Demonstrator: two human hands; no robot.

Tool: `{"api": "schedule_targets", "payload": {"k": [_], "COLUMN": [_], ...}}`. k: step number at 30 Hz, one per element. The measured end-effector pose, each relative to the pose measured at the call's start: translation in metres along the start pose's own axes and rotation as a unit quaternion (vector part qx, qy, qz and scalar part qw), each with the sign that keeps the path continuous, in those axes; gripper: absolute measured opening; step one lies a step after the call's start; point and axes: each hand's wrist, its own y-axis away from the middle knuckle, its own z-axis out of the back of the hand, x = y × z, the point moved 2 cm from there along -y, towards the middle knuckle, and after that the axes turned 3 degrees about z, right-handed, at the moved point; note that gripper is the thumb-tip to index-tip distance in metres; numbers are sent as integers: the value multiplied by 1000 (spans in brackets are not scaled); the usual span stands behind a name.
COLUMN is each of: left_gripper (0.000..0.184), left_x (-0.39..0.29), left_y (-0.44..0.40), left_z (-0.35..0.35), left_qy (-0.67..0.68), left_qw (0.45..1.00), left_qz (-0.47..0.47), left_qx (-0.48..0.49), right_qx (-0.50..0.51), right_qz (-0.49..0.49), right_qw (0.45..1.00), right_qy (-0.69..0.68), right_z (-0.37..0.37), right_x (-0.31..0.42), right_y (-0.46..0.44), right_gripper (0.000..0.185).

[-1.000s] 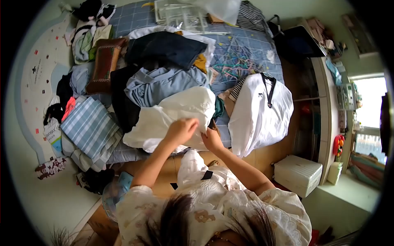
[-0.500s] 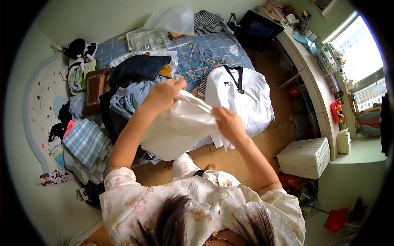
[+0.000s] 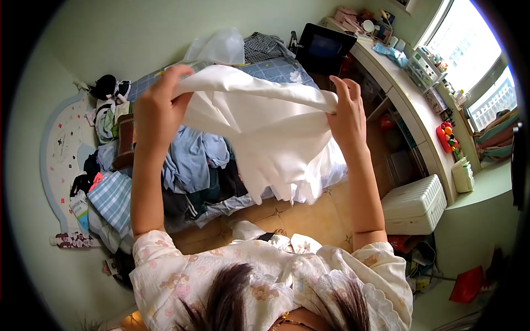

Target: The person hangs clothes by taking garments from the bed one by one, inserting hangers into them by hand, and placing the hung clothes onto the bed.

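Head view: left hand (image 3: pixel 157 107) and right hand (image 3: pixel 349 115) each have a grip pinching one end of a white fabric garment (image 3: pixel 259 121), stretched across the frame's upper centre.

The white cloth (image 3: pixel 259 116) is hiding part of the bed (image 3: pixel 273 69) (the left forearm (image 3: pixel 146 176), part of a brown cushion (image 3: pixel 126 135)).

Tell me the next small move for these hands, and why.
Probably a gentle downward shake of the white garment: the left hand and the right hand hold its upper edge spread between them, while the part below hangs in folds with an uneven lower edge, so a shake might straighten it.
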Motion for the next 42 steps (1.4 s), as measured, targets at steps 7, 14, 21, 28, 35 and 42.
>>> {"api": "schedule_targets", "payload": {"k": [7,14,21,28,35,42], "left_gripper": [14,30,28,40,29,49], "left_x": [-4,22,80,187,296,455], "left_y": [5,15,29,80,75,126], "left_z": [20,68,106,128,100,-108], "left_qy": [-261,-389,-363,91,70,206], "left_qw": [957,877,857,758,846,656], "left_qz": [106,238,253,93,227,691], "left_qx": [63,154,265,640,477,221], "right_qx": [119,77,206,605,509,285], "right_qz": [-48,22,-52,200,5,-418], "right_qw": [992,962,902,513,517,514], "right_qy": [-10,-262,-377,-576,-688,-693], "right_z": [17,21,-58,-155,-296,-509], "right_x": [4,47,83,107,137,133], "right_y": [-6,-51,-82,-71,-82,-57], "right_gripper": [38,24,19,20,8,34]}}
